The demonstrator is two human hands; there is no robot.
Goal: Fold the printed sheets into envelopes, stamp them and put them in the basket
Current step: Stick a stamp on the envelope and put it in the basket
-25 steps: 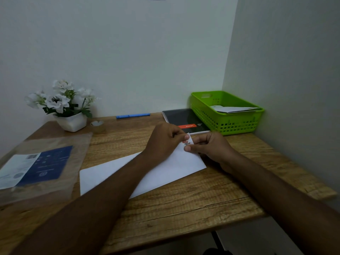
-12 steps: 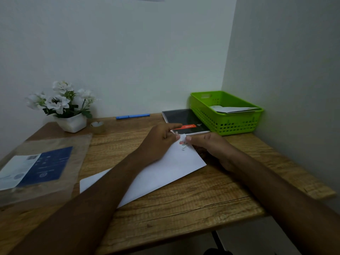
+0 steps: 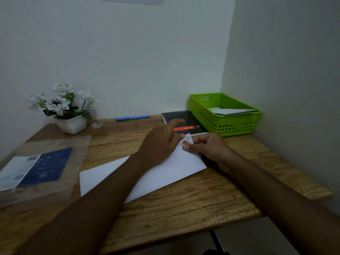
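Observation:
A white folded envelope lies slanted on the wooden desk. At its far right corner sits a small stamp. My left hand rests on the envelope beside that corner, its fingertips at the stamp and its index finger stretched out over the black notebook. My right hand pinches the envelope's corner at the stamp between thumb and fingers. The green basket stands at the back right with folded white envelopes inside.
A black notebook with a red label lies beside the basket. A blue pen lies by the back wall. A white flower pot and a tape roll stand back left. A plastic sleeve with a blue sheet lies left.
Both hands stayed at the envelope's far right corner. The left index finger has straightened out toward the notebook, and the stamp now shows between the fingertips.

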